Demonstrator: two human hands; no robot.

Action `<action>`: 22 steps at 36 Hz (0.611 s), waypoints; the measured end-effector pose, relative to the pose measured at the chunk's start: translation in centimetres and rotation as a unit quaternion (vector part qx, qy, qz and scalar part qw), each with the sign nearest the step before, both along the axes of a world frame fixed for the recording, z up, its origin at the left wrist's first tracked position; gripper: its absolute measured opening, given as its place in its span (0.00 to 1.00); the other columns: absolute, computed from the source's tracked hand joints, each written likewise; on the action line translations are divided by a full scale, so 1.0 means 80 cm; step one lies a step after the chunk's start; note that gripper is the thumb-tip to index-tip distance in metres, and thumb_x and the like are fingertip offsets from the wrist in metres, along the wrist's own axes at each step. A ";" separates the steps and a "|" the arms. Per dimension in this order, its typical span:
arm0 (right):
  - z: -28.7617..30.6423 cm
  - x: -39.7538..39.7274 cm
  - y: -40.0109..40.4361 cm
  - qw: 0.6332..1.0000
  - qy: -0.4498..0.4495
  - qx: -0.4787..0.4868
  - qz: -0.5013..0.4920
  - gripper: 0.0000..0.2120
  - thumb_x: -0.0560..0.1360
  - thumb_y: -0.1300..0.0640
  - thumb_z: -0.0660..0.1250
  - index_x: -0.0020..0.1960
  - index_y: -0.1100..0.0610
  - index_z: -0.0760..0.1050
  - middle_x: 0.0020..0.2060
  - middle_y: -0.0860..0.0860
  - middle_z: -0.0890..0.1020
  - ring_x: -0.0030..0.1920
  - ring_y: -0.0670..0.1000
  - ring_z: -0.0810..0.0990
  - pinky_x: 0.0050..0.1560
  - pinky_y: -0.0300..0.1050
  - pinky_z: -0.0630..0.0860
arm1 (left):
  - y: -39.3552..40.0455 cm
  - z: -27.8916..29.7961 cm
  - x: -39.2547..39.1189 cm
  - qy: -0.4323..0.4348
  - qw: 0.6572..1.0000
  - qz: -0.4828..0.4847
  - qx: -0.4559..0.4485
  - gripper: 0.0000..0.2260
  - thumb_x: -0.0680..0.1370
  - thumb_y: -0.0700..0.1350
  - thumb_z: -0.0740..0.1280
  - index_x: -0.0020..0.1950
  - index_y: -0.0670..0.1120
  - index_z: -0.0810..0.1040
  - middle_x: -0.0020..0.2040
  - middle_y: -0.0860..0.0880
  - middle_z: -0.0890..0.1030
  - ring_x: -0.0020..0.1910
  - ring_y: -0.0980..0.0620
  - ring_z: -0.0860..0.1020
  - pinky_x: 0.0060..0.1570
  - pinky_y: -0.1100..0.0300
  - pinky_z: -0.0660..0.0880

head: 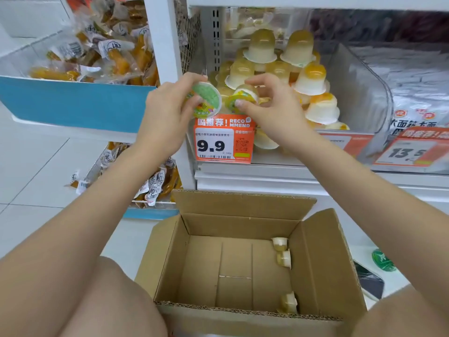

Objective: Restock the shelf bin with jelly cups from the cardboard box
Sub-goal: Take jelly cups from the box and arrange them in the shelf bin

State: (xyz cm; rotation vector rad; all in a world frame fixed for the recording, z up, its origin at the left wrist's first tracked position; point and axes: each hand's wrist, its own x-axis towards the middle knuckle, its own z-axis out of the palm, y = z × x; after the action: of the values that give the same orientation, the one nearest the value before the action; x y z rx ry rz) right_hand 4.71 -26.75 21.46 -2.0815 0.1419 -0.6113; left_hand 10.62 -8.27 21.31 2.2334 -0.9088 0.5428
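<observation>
Head view: jelly cup (208,99) in left hand (167,110), lid toward camera.

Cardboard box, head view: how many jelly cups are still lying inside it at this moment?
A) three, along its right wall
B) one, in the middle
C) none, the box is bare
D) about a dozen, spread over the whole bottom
A. Three jelly cups lie along the right wall of the cardboard box: two near the far corner and one near the front corner; the remaining bottom shows only bare cardboard.
</observation>
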 end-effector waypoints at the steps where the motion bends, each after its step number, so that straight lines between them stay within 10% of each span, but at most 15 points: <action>1: -0.002 0.003 0.001 1.000 0.002 -0.004 0.005 0.18 0.72 0.53 0.72 0.60 0.53 0.74 0.47 0.41 0.75 0.50 0.50 0.78 0.53 0.46 0.77 | 0.001 0.000 -0.002 -0.004 1.000 -0.001 -0.023 0.13 0.80 0.44 0.59 0.64 0.48 0.73 0.53 0.47 0.80 0.53 0.46 0.75 0.55 0.51 0.71; 6: -0.007 0.009 0.004 1.000 -0.008 -0.013 -0.022 0.09 0.75 0.53 0.69 0.53 0.53 0.75 0.47 0.43 0.79 0.48 0.42 0.78 0.47 0.37 0.73 | 0.007 0.003 -0.009 -0.041 0.991 0.032 -0.124 0.11 0.79 0.42 0.61 0.60 0.41 0.75 0.53 0.47 0.80 0.52 0.49 0.76 0.50 0.59 0.69; 16: -0.003 0.012 0.009 0.996 0.056 -0.051 0.041 0.13 0.77 0.59 0.64 0.60 0.49 0.77 0.51 0.53 0.79 0.50 0.47 0.75 0.42 0.27 0.69 | 0.011 0.000 -0.005 -0.032 0.998 0.059 0.008 0.13 0.78 0.45 0.64 0.61 0.51 0.77 0.54 0.47 0.80 0.58 0.45 0.72 0.58 0.49 0.66; 22: 0.006 0.004 0.012 0.989 0.099 -0.056 0.094 0.10 0.77 0.56 0.67 0.56 0.53 0.81 0.49 0.50 0.82 0.46 0.42 0.76 0.44 0.29 0.71 | 0.013 0.000 -0.009 -0.020 0.999 0.050 0.007 0.13 0.78 0.44 0.65 0.62 0.50 0.78 0.55 0.49 0.81 0.55 0.47 0.72 0.51 0.60 0.64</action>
State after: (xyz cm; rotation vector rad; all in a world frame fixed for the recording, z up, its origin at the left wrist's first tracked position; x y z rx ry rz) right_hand 5.07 -25.78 21.98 -2.2317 0.0237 -0.3031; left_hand 9.92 -7.20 21.29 2.2967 -0.8273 0.6308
